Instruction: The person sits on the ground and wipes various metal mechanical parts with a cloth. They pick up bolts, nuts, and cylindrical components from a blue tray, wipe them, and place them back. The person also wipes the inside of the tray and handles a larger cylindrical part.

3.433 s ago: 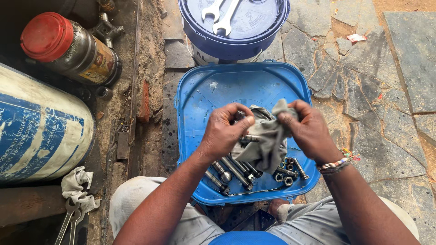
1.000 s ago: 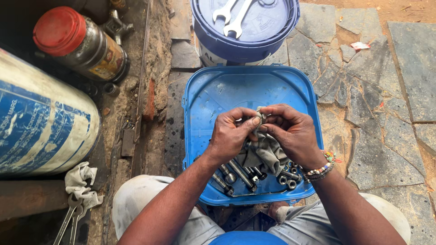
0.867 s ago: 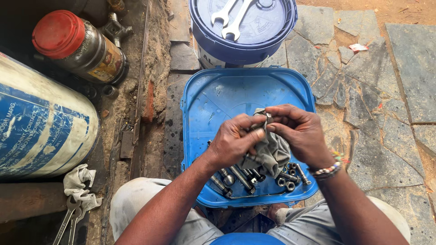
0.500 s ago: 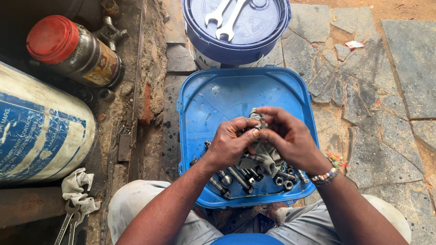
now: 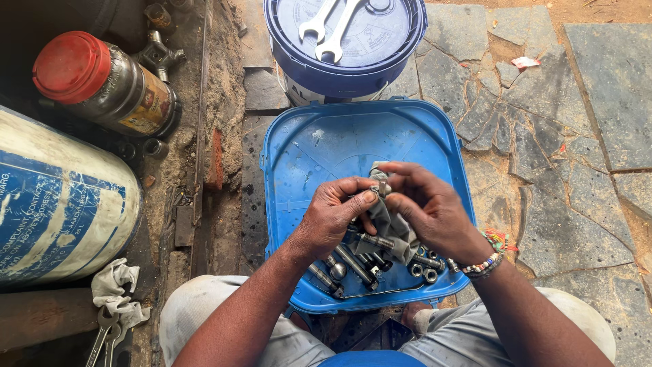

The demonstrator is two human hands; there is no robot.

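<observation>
A blue plastic tray [image 5: 319,149] lies on the ground between my knees. Several dark bolts [image 5: 353,261] and nuts [image 5: 422,272] lie at its near edge. Both hands are over the tray's middle. My left hand [image 5: 333,217] and my right hand [image 5: 428,207] together pinch a small metal part [image 5: 382,188] wrapped in a grey rag [image 5: 387,224]. The rag hangs down between the hands toward the bolts. A beaded bracelet [image 5: 479,265] is on my right wrist.
A blue bucket lid [image 5: 346,41] with two spanners [image 5: 329,27] stands beyond the tray. At left lie a red-capped can [image 5: 102,85] and a large white-and-blue cylinder [image 5: 54,204]. A white rag [image 5: 115,289] and pliers [image 5: 102,336] rest lower left. Stone paving [image 5: 570,136] lies right.
The hands rose slightly and came closer together over the tray, rubbing the small part in the rag. The rag was spread wider at first and is now bunched.
</observation>
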